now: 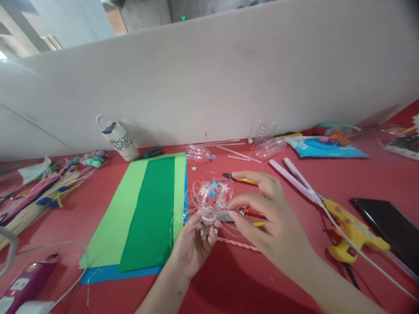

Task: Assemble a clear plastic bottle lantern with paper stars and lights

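My left hand (198, 242) grips the base of a clear plastic bottle piece (209, 213), its fingers wrapped round from below. Thin curled plastic strips spread from the piece's top, and small pink, blue and green star sequins (213, 188) sit among them. At the right side of the piece is my right hand (262, 213), thumb and index fingertip pinched close together by the strips. Whatever lies between those fingertips is too small to make out. Behind the right hand are a yellow-and-black cutter (244, 179) and a red-handled tool (255, 213), partly hidden.
Green and blue sheets (153, 209) lie left of my hands. Right are a pink flat iron (294, 179), yellow glue gun (356, 235) with its cord, and black phone (386, 226). Plastic bottle pieces (198, 153), a tumbler (121, 141) and a wipes pack (327, 147) stand near the wall.
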Demonstrator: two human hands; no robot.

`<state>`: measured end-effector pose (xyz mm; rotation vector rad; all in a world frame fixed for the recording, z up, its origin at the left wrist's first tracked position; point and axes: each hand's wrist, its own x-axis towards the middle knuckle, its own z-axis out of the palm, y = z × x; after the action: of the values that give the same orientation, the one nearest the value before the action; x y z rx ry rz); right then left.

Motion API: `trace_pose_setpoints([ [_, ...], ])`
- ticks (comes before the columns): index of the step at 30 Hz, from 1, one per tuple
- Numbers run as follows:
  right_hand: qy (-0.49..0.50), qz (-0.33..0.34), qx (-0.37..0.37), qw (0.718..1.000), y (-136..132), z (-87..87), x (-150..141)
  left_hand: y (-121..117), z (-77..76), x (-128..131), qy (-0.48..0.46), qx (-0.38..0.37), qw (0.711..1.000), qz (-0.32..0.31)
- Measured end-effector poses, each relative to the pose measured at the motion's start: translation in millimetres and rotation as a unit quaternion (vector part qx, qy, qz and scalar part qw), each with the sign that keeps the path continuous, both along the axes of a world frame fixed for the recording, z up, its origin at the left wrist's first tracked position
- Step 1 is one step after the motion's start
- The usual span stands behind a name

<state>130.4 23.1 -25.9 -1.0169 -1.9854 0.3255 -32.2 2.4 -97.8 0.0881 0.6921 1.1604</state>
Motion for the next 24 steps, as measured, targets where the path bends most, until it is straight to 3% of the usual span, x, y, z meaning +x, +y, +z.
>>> trace_pose_setpoints([
  [12, -0.036, 0.032, -0.025, 0.999, -8.1, -1.2, -6.0, -4.1, 6.4, 5.7, 0.038, 0.006, 0.999, 0.032],
  [17, 0.002, 0.030, -0.042, 0.999, -7.0, -0.1, -6.8, -6.8, 1.9, 5.6, 0.071, 0.070, 0.995, -0.007],
  [21, 0.041, 0.061, -0.101, 0.992, -5.3, 6.0, -1.6, -6.7, -4.2, 3.5, 0.090, 0.060, 0.994, 0.002],
  [24, 0.072, 0.044, -0.112, 0.990, -2.1, 10.1, 5.5, -5.3, -5.6, 1.8, 0.077, 0.046, 0.996, -0.009],
])
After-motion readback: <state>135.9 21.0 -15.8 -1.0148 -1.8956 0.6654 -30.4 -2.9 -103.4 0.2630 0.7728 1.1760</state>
